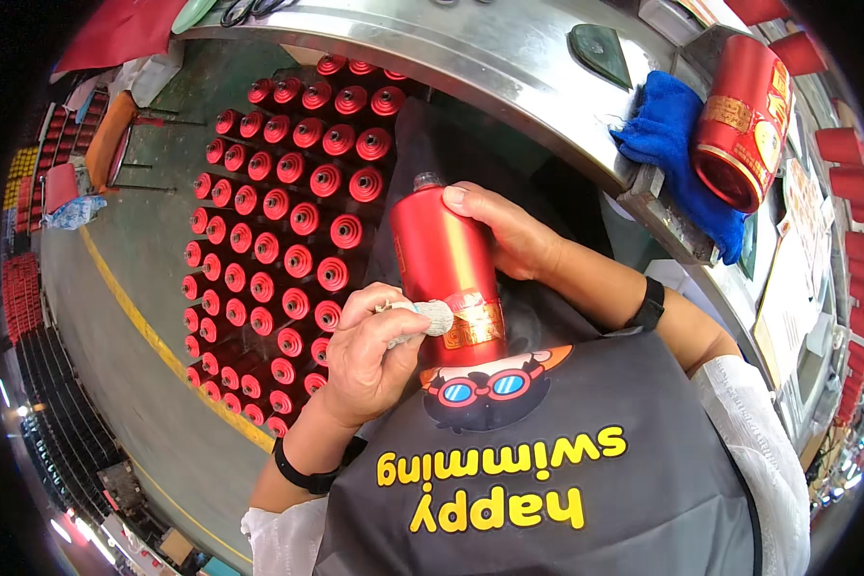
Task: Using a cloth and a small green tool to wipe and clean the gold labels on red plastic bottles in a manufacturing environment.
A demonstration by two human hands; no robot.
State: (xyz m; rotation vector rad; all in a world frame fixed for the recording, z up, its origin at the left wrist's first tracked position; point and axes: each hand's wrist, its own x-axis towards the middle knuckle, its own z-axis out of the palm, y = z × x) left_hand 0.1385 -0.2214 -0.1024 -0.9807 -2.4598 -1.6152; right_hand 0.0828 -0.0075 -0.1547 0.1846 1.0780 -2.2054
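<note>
The red bottle (444, 264) is a tall, smooth cylinder with a matte metallic finish and rounded shoulders that narrow to a short neck topped by a small pale cap. It leans slightly, neck pointing up and away from the person, its base down against the dark apron. A gold patterned label band wraps its lower part. The small grey-white cloth wad (430, 315) is crumpled into a compact lump and presses against the bottle's lower left side, just touching the upper edge of the gold band.
</note>
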